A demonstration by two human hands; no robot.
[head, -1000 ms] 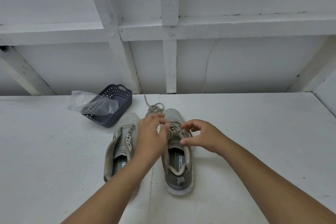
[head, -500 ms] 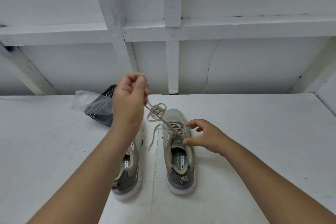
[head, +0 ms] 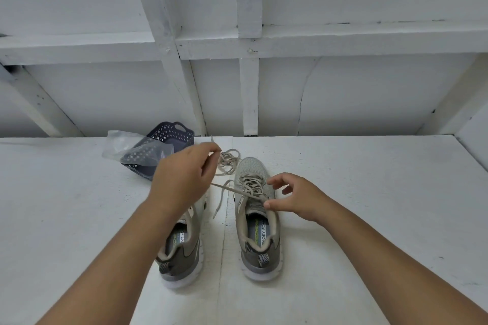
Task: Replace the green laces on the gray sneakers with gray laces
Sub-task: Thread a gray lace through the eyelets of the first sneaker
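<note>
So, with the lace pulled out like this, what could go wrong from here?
1. The left hand pinches the lace and pulls sideways; the right hand only rests lightly on the right sneaker, so the shoe may slide or tip.
2. The loose pile of lace by the toe could knot.
3. The left forearm covers the left sneaker and may nudge it.

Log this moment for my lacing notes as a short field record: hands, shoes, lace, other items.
left hand: raised over the left sneaker, pinching a lace running to the right sneaker's eyelets
right hand: fingers loosely curled, thumb at the right sneaker collar; grip unclear
loose lace pile: beyond the toes
basket: dark, tipped, clear bag against it
surface: white table
</note>
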